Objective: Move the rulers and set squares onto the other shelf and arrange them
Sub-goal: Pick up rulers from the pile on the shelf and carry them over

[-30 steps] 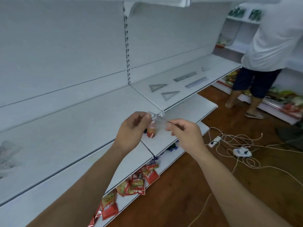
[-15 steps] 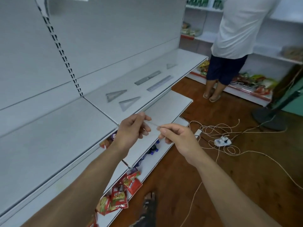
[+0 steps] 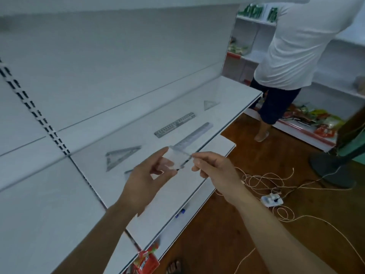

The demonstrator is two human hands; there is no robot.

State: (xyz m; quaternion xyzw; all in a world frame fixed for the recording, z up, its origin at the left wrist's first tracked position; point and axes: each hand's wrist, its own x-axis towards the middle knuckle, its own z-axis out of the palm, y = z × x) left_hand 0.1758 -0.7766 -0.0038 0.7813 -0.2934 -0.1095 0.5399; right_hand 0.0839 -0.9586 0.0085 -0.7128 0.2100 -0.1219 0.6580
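Shelf [image 3: 227, 99]: is being filled; lying beyond the hands.
Rulers: two, a far one [image 3: 174, 124] and a near one [image 3: 194, 134], are already being displayed just past the hands.
Set squares: one [image 3: 120, 156] left of the hands, another [image 3: 210, 104] far beyond.
Clear piece [image 3: 178, 158]: is being pinched between left hand [image 3: 146, 180] and right hand [image 3: 215, 171], not yet placed; its type cannot be told.

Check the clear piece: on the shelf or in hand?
In hand: the clear piece is pinched between both hands, above the shelf.
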